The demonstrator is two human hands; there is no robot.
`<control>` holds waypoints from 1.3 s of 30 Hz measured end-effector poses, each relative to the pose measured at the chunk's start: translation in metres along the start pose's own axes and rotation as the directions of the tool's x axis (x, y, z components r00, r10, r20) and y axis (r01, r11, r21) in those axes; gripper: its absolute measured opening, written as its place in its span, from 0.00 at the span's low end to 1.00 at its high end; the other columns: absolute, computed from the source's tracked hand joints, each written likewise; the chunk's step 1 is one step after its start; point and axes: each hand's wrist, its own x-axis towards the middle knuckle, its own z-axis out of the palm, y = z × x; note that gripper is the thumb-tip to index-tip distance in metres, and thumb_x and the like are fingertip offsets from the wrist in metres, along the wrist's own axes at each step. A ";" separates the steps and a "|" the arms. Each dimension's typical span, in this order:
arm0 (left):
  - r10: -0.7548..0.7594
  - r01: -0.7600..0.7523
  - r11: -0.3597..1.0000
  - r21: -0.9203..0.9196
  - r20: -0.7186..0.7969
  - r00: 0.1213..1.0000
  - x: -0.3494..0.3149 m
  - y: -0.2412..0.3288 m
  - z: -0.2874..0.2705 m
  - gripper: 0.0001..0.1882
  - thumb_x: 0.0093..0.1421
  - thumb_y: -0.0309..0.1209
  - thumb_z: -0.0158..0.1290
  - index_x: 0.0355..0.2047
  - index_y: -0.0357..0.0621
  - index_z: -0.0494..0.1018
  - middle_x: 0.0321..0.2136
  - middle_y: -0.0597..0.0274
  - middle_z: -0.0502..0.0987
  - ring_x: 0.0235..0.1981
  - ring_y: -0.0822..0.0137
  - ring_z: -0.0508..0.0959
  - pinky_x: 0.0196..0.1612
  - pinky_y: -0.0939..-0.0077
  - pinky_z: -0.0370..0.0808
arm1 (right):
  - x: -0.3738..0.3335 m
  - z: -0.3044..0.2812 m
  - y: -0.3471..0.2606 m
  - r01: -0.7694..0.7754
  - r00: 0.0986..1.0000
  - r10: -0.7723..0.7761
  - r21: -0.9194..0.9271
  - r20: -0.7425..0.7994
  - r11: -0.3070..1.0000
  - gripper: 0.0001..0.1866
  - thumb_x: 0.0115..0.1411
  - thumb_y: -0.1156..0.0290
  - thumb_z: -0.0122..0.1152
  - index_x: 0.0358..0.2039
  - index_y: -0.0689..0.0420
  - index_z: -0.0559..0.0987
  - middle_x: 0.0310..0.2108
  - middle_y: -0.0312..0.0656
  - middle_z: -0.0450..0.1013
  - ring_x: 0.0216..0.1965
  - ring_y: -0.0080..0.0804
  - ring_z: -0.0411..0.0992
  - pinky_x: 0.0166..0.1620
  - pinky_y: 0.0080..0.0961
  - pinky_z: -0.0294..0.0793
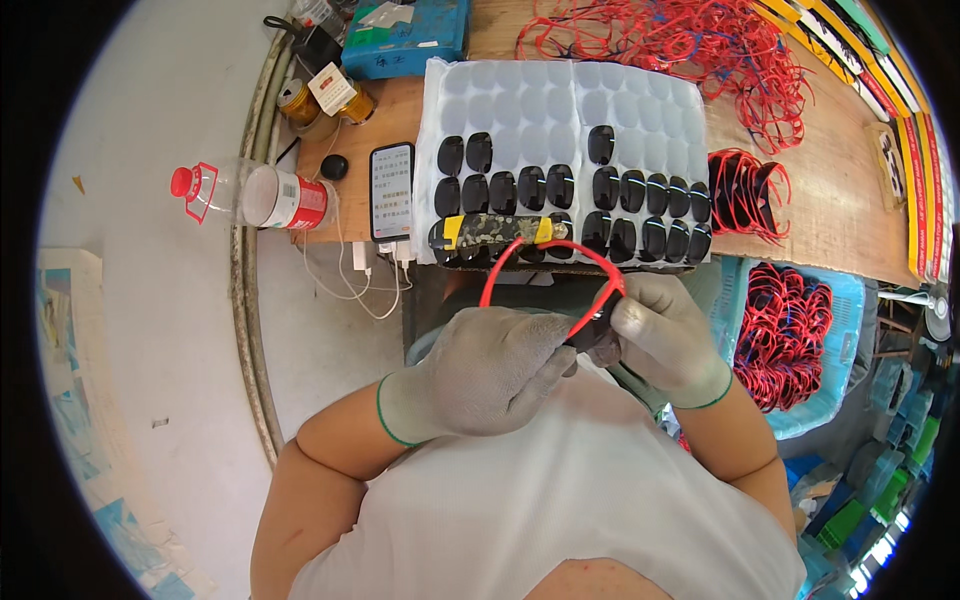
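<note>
Both hands wear grey gloves with green cuffs and meet in front of my chest. Between them is a red sunglasses frame [609,268], its temples curving up and away from me. My left hand [492,370] is closed on its left side, and the fingers of my right hand [668,338] pinch the other side. A dark lens [594,328] shows between the two hands; whether it is fully seated in the rim I cannot tell. Just beyond lies a white lens tray [574,90], with dark lenses [532,186] in its nearer rows. A yellow-and-camouflage-taped tool handle [498,232] rests across its near edge.
Tangled red frames [690,50] cover the table's far right. Red glasses with dark lenses [748,195] stand in a row beside the tray. A blue basket [850,320] of red frames sits lower right. Left are a phone [392,190], a plastic bottle [222,193] and cables.
</note>
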 end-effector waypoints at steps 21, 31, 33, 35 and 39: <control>-0.180 0.180 0.983 0.023 -0.017 0.984 0.025 0.019 0.014 0.19 0.60 0.24 0.53 0.51 0.34 0.66 0.24 0.51 0.79 0.21 0.50 0.80 0.25 0.61 0.76 | -0.020 0.007 -0.001 0.118 0.977 -0.152 -0.216 -0.149 0.969 0.06 0.63 0.77 0.57 0.36 0.66 0.79 0.26 0.37 0.74 0.27 0.19 0.68 0.31 0.19 0.70; 0.019 -0.006 0.993 0.121 -0.103 0.994 0.028 0.014 0.009 0.18 0.54 0.18 0.54 0.47 0.29 0.68 0.21 0.52 0.76 0.15 0.55 0.77 0.18 0.65 0.73 | -0.009 0.008 0.001 0.378 0.906 -0.417 -0.313 -0.067 0.871 0.16 0.60 0.68 0.67 0.42 0.65 0.75 0.35 0.41 0.72 0.33 0.24 0.69 0.38 0.24 0.71; -0.049 0.054 0.992 0.113 -0.048 0.998 0.024 0.010 -0.001 0.18 0.53 0.21 0.56 0.46 0.34 0.71 0.21 0.56 0.76 0.15 0.55 0.76 0.19 0.64 0.72 | 0.004 0.013 0.001 0.493 0.804 -0.570 -0.345 -0.170 0.799 0.29 0.51 0.63 0.76 0.48 0.63 0.71 0.46 0.48 0.69 0.44 0.33 0.69 0.50 0.32 0.69; -0.153 0.131 0.980 0.149 0.146 0.977 0.022 0.015 -0.013 0.18 0.53 0.24 0.57 0.46 0.40 0.73 0.21 0.59 0.77 0.16 0.56 0.77 0.19 0.63 0.72 | 0.006 0.001 -0.013 0.536 0.786 -0.612 -0.592 0.089 0.602 0.29 0.50 0.62 0.77 0.46 0.62 0.73 0.46 0.50 0.68 0.47 0.38 0.69 0.53 0.35 0.68; -0.182 0.132 0.980 0.151 0.392 0.902 0.030 0.019 -0.026 0.13 0.51 0.32 0.61 0.38 0.48 0.79 0.18 0.61 0.76 0.17 0.56 0.77 0.21 0.64 0.73 | 0.009 -0.010 -0.014 0.634 0.770 -0.403 -0.531 0.494 0.561 0.15 0.51 0.66 0.70 0.34 0.62 0.76 0.40 0.52 0.70 0.44 0.49 0.70 0.54 0.42 0.68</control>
